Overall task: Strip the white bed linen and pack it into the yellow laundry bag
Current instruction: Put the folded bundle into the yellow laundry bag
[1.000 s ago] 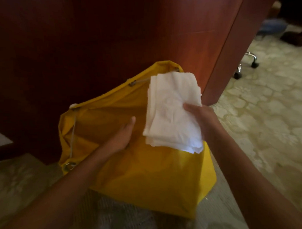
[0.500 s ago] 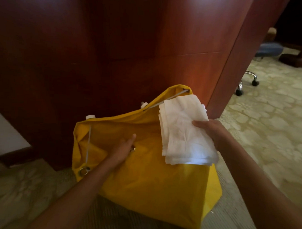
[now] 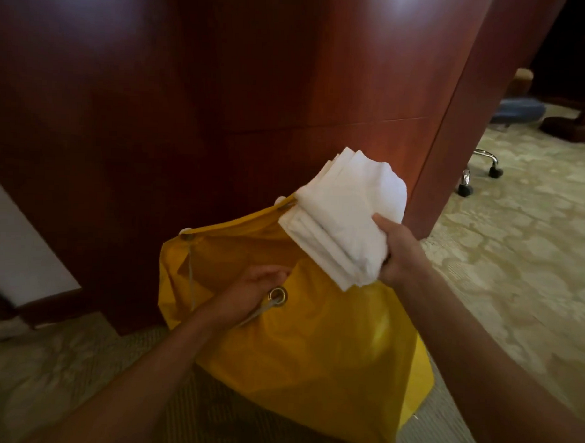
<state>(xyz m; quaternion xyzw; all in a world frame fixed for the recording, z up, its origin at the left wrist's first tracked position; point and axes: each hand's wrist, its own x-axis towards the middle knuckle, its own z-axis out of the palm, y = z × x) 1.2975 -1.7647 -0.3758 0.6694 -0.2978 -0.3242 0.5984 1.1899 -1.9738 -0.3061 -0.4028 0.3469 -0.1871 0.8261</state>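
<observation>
In the head view, the folded white linen point(image 3: 346, 220) is not yet in the yellow laundry bag point(image 3: 313, 354). The right hand point(image 3: 399, 255) grips it by one end, thumb on top and fingers under, and holds it tilted just above the open mouth of the bag. The left hand point(image 3: 259, 286) is curled over the near rim beside a metal eyelet point(image 3: 278, 295) and keeps the mouth open. I judge that the packing is near its end for this piece; whether more linen is left on the bed cannot be seen.

The linen is a soft, thin cloth in many flat layers. The bag is smooth, slightly shiny fabric with a pale drawcord point(image 3: 191, 277), and it stands slack on the patterned carpet point(image 3: 515, 262) against dark polished wood panels point(image 3: 289, 72).
</observation>
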